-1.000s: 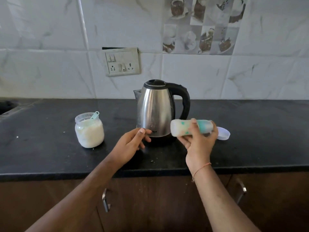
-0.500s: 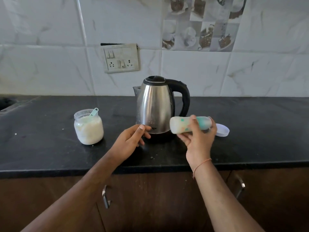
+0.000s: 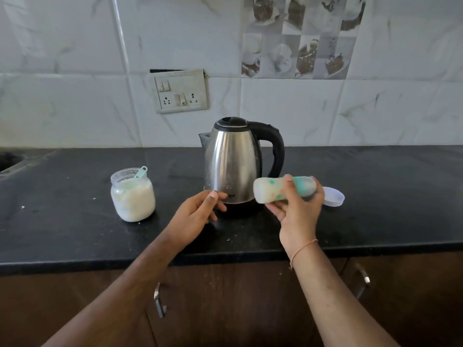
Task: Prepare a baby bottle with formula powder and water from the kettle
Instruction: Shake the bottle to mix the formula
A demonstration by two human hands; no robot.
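Observation:
My right hand (image 3: 298, 214) grips the baby bottle (image 3: 269, 190), held on its side in the air with its base pointing left and its teal collar toward the right, just in front of the steel kettle (image 3: 231, 166). The bottle holds a milky white mix. My left hand (image 3: 198, 216) hovers with fingers loosely curled and nothing in it, close to the kettle's lower left side. An open jar of white formula powder (image 3: 132, 196) with a teal scoop (image 3: 140, 172) in it stands on the left of the black counter (image 3: 75, 234).
A white round lid (image 3: 334, 196) lies on the counter right of the kettle, partly behind my right hand. A switch and socket panel (image 3: 181, 91) is on the tiled wall. Brown cabinet doors with metal handles (image 3: 159, 300) are below the counter. A sink edge (image 3: 10, 161) shows far left.
The bottle stays on its side in my right hand and shifts only slightly. My left hand remains beside the kettle. The view has tilted down a little.

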